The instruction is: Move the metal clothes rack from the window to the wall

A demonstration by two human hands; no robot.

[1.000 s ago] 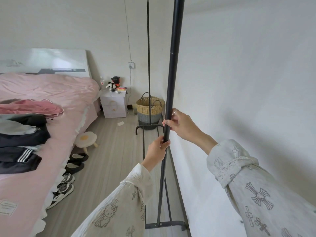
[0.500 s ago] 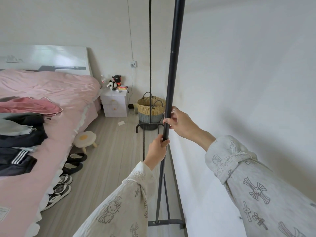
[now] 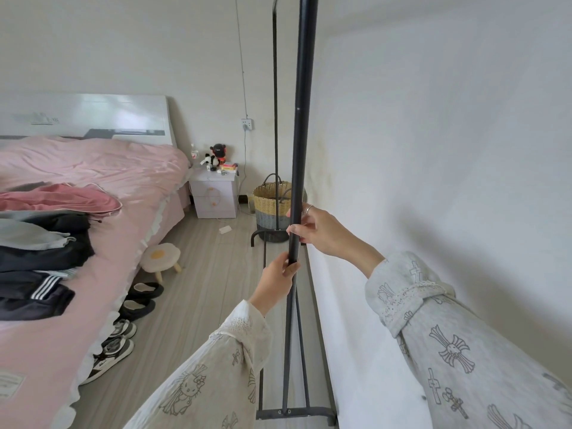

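Two hands are closed on the near upright of the metal clothes rack [image 3: 301,134]: the left hand [image 3: 276,281] is wrapped round the pole lower down, the right hand [image 3: 318,228] is clamped on it just above. The rack is stood along the wall [image 3: 433,150], its near foot bar almost touching the skirting, its far upright beside a woven basket [image 3: 269,205] that sits against the same wall. Placement step is judged nearly done; only final alignment seems left. Next move is judged to call for the base to be nudged flush and parallel to the wall, then both grips released. Shoes [image 3: 111,351] lie well apart from the wall, by the bed.
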